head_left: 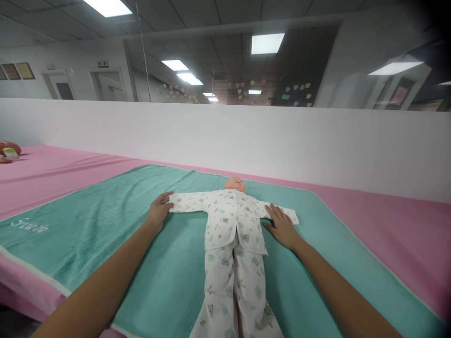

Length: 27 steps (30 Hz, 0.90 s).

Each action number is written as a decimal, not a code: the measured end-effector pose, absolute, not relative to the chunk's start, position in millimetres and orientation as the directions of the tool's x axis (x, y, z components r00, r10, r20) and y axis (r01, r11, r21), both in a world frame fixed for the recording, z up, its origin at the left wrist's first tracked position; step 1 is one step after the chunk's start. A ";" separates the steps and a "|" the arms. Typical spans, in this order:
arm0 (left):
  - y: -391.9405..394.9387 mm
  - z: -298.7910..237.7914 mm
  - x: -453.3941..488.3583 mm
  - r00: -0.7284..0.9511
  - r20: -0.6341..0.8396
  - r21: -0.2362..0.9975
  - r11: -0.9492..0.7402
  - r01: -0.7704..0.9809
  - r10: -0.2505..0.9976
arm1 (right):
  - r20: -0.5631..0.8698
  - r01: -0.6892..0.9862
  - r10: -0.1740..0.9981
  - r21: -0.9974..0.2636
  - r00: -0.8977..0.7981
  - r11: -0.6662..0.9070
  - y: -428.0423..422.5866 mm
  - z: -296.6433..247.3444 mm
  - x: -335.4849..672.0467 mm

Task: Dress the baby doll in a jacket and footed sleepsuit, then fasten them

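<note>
Top (220,225): doll (233,184) inside
My left hand (159,209): pinching cuff (175,203)
My right hand (283,229): spread on sleeve (293,217)
Towel (165,281): white script (29,226), unclear

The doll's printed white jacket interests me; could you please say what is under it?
The teal towel lies beneath the jacket; matching trousers emerge below its hem. Their waist and the torso of the doll are covered, so cannot be seen.

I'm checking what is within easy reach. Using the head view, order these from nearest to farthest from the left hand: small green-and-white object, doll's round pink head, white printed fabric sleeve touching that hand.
1. White printed fabric sleeve: its cuff meets the left hand.
2. Doll's round pink head: rightward, slightly beyond.
3. Small green-and-white object: far left.
</note>
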<state>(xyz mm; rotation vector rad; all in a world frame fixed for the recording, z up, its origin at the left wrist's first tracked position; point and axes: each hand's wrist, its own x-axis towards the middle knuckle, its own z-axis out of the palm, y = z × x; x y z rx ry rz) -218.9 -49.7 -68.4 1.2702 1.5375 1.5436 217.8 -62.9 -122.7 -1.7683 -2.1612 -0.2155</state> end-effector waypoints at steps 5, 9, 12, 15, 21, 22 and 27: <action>-43.3 -74.0 -225.2 -0.371 0.207 0.904 -0.033 0.426 0.905 | 0.346 0.972 0.923 -0.096 -0.168 0.213 -63.9 -121.4 219.2; -39.4 -78.8 -223.2 -0.315 0.288 0.653 0.055 0.756 0.904 | 0.347 0.972 0.922 -0.093 -0.172 0.216 -65.0 -120.4 219.3; -37.0 -84.1 -220.5 -0.242 0.317 0.472 0.069 0.879 0.917 | 0.347 0.972 0.923 -0.099 -0.167 0.214 -64.7 -120.8 219.2; -37.0 -87.3 -216.8 -0.152 0.401 0.328 0.014 0.945 0.903 | 0.345 0.972 0.925 -0.108 -0.160 0.208 -64.0 -121.4 219.0; -46.5 -84.2 -191.3 0.169 0.566 0.141 -0.297 0.944 0.807 | 0.346 0.972 0.925 -0.116 -0.155 0.207 -64.9 -120.5 217.7; -48.7 -83.9 -185.2 0.241 0.559 0.127 -0.369 0.921 0.794 | 0.343 0.972 0.926 -0.117 -0.154 0.205 -65.1 -120.2 217.6; -56.8 -84.9 -166.2 0.483 0.404 0.058 -0.549 0.834 0.777 | 0.344 0.974 0.926 -0.107 -0.154 0.201 -65.2 -120.4 217.6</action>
